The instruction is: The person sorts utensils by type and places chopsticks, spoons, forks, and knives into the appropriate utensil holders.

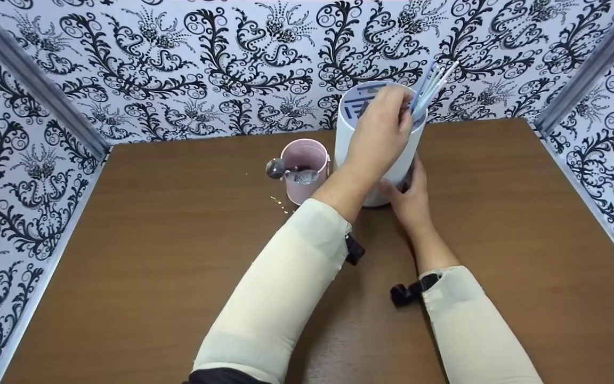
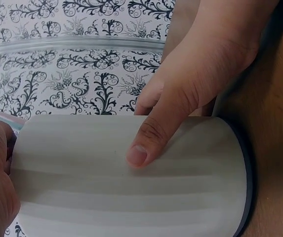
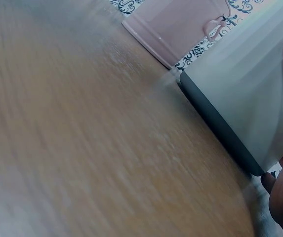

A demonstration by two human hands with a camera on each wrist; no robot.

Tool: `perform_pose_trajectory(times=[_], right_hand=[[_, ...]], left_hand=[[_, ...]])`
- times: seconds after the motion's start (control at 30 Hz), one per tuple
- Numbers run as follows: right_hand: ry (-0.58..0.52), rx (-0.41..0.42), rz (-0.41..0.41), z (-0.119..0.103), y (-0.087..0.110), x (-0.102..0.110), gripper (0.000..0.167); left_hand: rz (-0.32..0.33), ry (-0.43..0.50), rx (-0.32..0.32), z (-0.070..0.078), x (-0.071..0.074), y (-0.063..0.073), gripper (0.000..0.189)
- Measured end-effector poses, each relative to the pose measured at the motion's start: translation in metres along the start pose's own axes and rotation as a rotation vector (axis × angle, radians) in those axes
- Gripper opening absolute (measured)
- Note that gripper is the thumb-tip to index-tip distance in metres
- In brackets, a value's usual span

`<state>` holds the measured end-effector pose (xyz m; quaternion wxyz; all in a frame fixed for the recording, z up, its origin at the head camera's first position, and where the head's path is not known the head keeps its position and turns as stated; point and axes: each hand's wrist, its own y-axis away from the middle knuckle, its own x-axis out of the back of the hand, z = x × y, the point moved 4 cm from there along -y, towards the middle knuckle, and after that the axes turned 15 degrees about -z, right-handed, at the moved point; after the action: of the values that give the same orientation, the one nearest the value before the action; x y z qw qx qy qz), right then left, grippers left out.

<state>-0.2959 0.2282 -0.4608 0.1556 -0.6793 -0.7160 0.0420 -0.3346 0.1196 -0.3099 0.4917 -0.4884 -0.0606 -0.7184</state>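
Observation:
A white cylindrical utensil holder (image 1: 349,144) with a slotted bluish top stands upright toward the back of the table. My left hand (image 1: 384,125) is over its top, fingers bent downward at the slots. Whatever lies between those fingers is hidden, and a dark patch shows beside them. Several pale blue and white thin handles (image 1: 437,82) stick up from the holder's right side. Lower down, my right hand (image 1: 411,200) grips the holder's side, and its thumb (image 2: 146,140) presses on the white wall in the left wrist view.
Left of the holder stands a pink cup (image 1: 300,194) with rounded metal utensil heads (image 1: 275,168) at its rim. Small pale crumbs (image 1: 279,204) lie in front of it on the brown table (image 1: 179,277). Patterned walls (image 1: 205,64) enclose the back and sides.

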Motion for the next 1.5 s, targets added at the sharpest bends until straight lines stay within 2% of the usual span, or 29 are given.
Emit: perform_pose_trajectory(times=[0.2,0.33,0.43,0.77,1.03,1.27,1.37,1.5], right_hand=[[-0.020,-0.001,-0.012,0.005,-0.003,0.003,0.098],[-0.011,-0.012,-0.005,0.008,-0.003,0.005,0.098],[0.009,-0.019,0.002,0.008,-0.004,0.005,0.098],[-0.002,-0.004,0.002,0.001,-0.005,0.003,0.094],[0.020,-0.024,0.009,0.006,-0.008,0.005,0.087],[-0.028,-0.054,-0.002,0.039,-0.014,0.019,0.092],[-0.014,-0.092,-0.004,0.043,-0.010,0.026,0.093],[0.035,-0.141,-0.006,0.040,-0.007,0.044,0.084]], left_hand=[[-0.020,0.055,0.000,0.002,0.001,0.004,0.021],[0.009,0.125,-0.031,0.004,0.001,0.010,0.020],[0.047,0.142,-0.057,0.004,0.001,0.017,0.019],[0.110,0.058,-0.085,0.004,0.005,0.044,0.018],[0.153,0.011,-0.096,0.003,0.000,0.061,0.018],[0.158,0.052,-0.093,-0.011,-0.017,0.077,0.013],[0.145,0.051,-0.074,-0.016,-0.023,0.089,0.013],[0.129,-0.005,-0.099,-0.016,-0.024,0.106,0.014]])
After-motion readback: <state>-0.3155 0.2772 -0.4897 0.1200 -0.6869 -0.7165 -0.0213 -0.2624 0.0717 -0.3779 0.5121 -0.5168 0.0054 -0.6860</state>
